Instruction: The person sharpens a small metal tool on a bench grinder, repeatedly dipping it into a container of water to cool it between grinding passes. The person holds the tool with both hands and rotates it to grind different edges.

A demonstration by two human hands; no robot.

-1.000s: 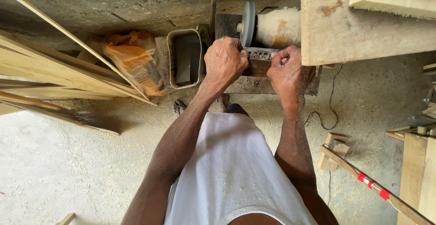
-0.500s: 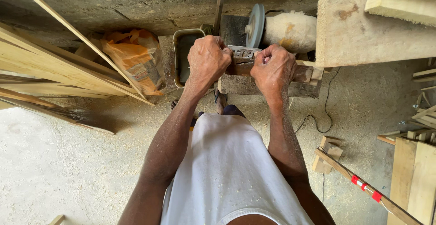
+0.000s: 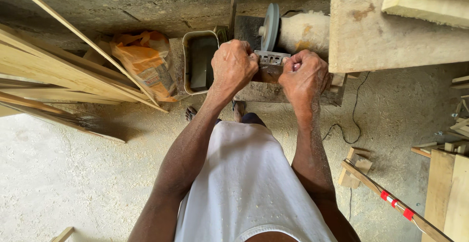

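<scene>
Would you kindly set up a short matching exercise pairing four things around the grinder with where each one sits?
Things:
1. metal blade
2. grinding wheel
3. orange plastic bag
4. rectangular tin

Places:
a. on the ground, beside the leaning planks at the left
b. held between the left hand and the right hand
c. just left of the left hand, open side up
d. directly beyond the blade, standing on edge

Pairs: 1-b, 2-d, 3-a, 4-c
</scene>
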